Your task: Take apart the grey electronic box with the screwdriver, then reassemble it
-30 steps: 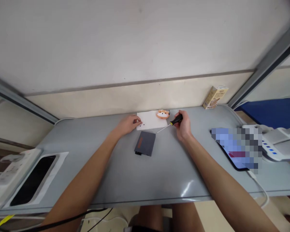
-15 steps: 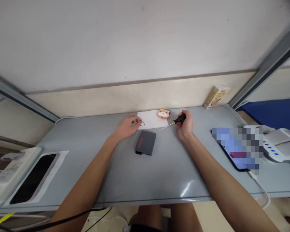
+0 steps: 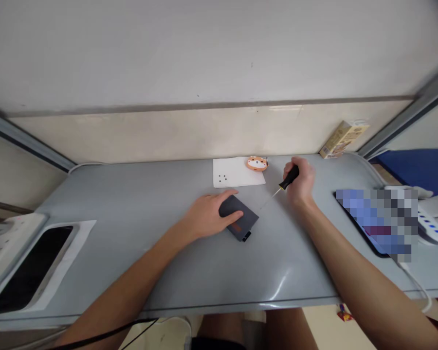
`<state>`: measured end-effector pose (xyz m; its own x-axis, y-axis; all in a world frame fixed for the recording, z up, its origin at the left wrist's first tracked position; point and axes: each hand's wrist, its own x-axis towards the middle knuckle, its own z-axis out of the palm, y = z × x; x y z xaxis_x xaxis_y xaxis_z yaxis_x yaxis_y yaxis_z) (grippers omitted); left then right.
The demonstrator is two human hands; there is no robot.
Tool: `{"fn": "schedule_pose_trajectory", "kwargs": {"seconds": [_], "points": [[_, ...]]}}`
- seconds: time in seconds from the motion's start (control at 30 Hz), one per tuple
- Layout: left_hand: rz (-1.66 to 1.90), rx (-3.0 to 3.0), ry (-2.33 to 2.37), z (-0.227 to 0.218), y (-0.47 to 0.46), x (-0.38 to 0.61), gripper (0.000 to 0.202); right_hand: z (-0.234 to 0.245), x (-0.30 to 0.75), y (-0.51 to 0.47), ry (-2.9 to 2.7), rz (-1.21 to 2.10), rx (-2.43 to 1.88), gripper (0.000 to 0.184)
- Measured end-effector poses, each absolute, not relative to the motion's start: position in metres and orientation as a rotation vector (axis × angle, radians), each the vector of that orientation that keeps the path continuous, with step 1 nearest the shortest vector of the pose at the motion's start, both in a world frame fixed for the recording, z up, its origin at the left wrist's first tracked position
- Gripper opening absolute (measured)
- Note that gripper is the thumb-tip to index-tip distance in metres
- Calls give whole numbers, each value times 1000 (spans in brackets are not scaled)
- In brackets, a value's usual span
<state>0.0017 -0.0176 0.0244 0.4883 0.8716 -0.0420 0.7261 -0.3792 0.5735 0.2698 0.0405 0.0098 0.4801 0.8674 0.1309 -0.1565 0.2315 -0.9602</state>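
Observation:
My left hand grips a flat dark grey box-shaped device, thumb over its top and fingers along its far edge. The device lies turned on the desk, with an orange-brown mark on top and a small black part at its near edge. In my right hand is a screwdriver with a black and yellow handle. Its thin shaft slants down to the left, the tip just right of the device. Behind the device, several tiny dark screws rest on a sheet of white paper.
An orange animal-faced case sits on the paper's far right corner. A small carton stands by the wall. On the right are a phone with a cable and a power strip; another phone lies at left on the grey desk.
My left hand has left the screws on the paper and taken hold of the device, which is now rotated. The screwdriver stays in my right hand. The whole view has shifted slightly.

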Motion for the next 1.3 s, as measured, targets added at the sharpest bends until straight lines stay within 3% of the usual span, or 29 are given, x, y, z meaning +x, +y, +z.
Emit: {"fn": "schedule_pose_trajectory", "kwargs": {"seconds": [0.17, 0.7, 1.07, 1.3], "points": [[182, 2046, 1001, 40, -10, -26, 80, 18, 267, 29, -1043, 579, -1068, 39], [469, 2401, 1374, 12, -23, 13, 59, 32, 247, 3, -1232, 360, -1110, 38], [497, 2398, 1299, 7, -21, 12, 70, 38, 244, -1, -1005, 138, -1039, 38], [447, 2399, 1300, 7, -19, 11, 86, 25, 210, -24, -1355, 457, -1056, 40]]}}
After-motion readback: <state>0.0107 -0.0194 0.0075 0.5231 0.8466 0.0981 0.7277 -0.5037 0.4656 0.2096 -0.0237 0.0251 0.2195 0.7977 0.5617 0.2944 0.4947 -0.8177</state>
